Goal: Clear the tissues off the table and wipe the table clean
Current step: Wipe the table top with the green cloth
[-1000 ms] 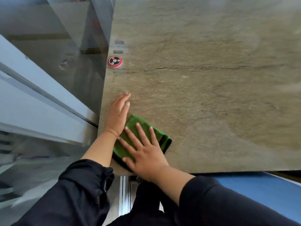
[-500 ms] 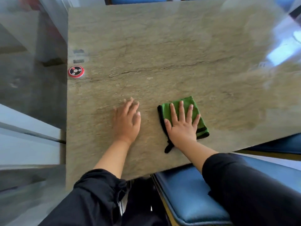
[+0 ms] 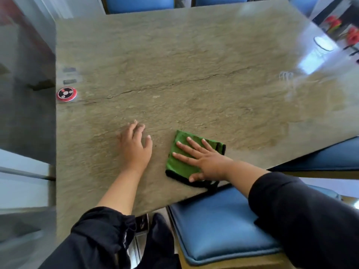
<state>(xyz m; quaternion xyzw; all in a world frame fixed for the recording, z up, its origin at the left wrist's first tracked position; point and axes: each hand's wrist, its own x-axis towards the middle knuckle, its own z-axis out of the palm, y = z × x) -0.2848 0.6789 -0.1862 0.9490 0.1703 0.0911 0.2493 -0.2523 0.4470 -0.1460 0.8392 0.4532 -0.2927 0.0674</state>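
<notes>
A folded green cloth [image 3: 175,164] with black edging lies on the stone table [image 3: 194,65] near its front edge. My right hand [image 3: 204,158] presses flat on the cloth, fingers spread and pointing left, thumb at the cloth's near edge. My left hand [image 3: 136,148] rests flat on the bare table just left of the cloth, fingers apart, holding nothing. No tissues are in view on the table.
A round red and black call button [image 3: 66,94] sits at the table's left edge, with two small grey labels behind it. A blue chair seat [image 3: 213,226] is under the front edge. More blue chairs [image 3: 139,4] stand at the far side. Glass panels run along the left.
My right hand slid the cloth from the table's front left corner to the right along the front edge, then turned so its fingers point left. My left hand stayed flat on the table.
</notes>
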